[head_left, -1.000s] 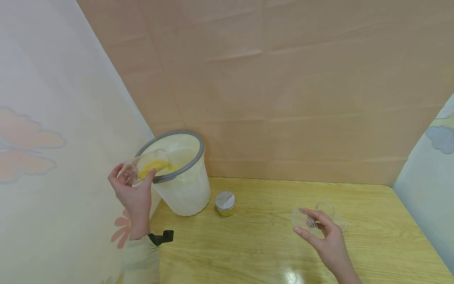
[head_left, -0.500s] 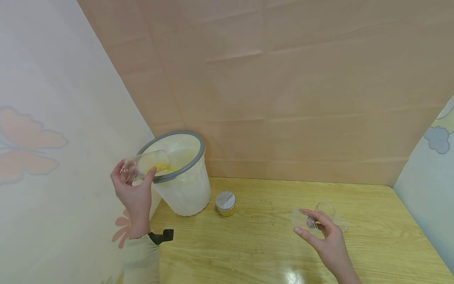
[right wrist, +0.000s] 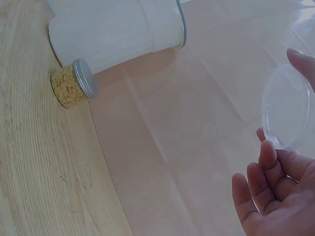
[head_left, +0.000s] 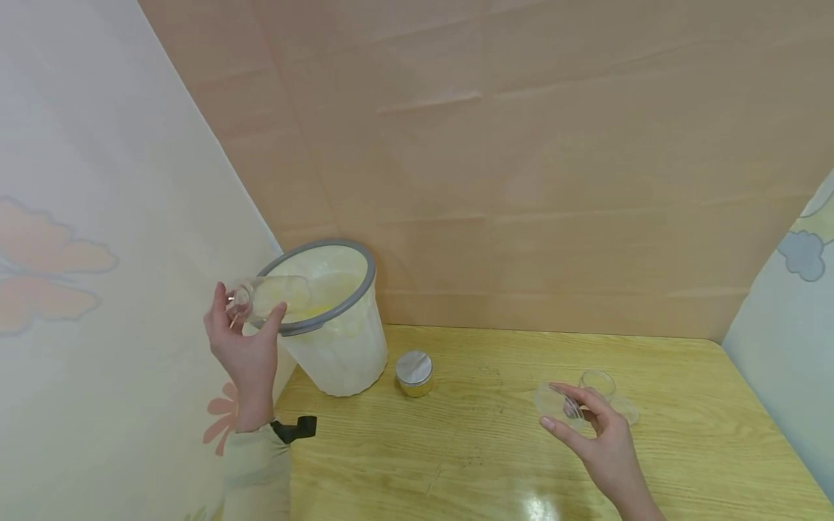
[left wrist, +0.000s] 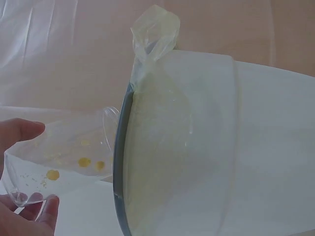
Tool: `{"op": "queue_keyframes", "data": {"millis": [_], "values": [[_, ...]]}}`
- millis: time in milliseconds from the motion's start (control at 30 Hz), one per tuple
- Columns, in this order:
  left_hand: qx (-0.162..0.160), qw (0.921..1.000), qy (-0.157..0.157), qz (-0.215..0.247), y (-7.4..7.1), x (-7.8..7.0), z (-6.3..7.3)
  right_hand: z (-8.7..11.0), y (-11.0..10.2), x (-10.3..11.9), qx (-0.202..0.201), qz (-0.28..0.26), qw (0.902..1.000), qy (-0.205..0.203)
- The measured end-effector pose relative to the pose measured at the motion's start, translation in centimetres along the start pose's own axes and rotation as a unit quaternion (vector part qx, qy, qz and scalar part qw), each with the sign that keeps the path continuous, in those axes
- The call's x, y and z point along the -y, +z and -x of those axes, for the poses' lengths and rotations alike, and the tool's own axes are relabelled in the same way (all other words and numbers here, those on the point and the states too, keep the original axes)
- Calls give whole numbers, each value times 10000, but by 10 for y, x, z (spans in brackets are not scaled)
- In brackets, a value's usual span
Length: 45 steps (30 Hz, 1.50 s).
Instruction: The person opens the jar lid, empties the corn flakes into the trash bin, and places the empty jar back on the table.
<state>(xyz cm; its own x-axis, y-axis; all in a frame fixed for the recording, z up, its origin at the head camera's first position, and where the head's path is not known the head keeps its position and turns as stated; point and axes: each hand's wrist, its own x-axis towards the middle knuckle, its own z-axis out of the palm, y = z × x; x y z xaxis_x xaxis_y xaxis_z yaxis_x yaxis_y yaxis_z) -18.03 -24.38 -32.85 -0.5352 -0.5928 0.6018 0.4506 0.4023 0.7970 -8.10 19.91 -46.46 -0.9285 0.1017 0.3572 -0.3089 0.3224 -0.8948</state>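
My left hand grips a clear plastic cup by its base end, tipped on its side with its mouth over the rim of a white bin. A few yellow spots cling inside the cup in the left wrist view. Yellow shows just inside the bin's near rim. Over the table at the right, my right hand pinches a clear round lid on edge between thumb and fingers. That lid stands apart from everything else in the right wrist view.
A small jar with a silver lid and yellow flakes inside stands beside the bin. Behind my right hand, another clear round container and a flat clear disc lie on the wooden table. A bag knot sticks up from the bin's rim.
The yellow contents have slid out of the cup into the bin, leaving it nearly see-through. My left hand has turned slightly with the cup. The right hand holds still.
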Motion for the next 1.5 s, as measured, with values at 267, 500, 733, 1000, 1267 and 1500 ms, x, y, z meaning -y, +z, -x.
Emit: {"op": "queue_keyframes", "data": {"millis": [267, 500, 733, 1000, 1267, 1500], "values": [[377, 9986, 155, -342, 4, 16, -9, -1, 0, 2, 13, 74, 10000, 10], [989, 9901, 76, -991, 5, 28, -16, -1, -2, 2, 50, 151, 9999, 43], [867, 9917, 214, -921, 6, 24, -18, 1, -1, 2, 63, 141, 9998, 95], [372, 9966, 520, -511, 5, 20, -21, 3, -1, 1, 23, 100, 9998, 140], [1058, 9874, -75, -1177, 1, 32, -16, 5, 0, -1, 32, 185, 9997, 148], [964, 9916, -164, -852, 4, 29, -16, 4, -2, -1, 20, 235, 9996, 157]]}}
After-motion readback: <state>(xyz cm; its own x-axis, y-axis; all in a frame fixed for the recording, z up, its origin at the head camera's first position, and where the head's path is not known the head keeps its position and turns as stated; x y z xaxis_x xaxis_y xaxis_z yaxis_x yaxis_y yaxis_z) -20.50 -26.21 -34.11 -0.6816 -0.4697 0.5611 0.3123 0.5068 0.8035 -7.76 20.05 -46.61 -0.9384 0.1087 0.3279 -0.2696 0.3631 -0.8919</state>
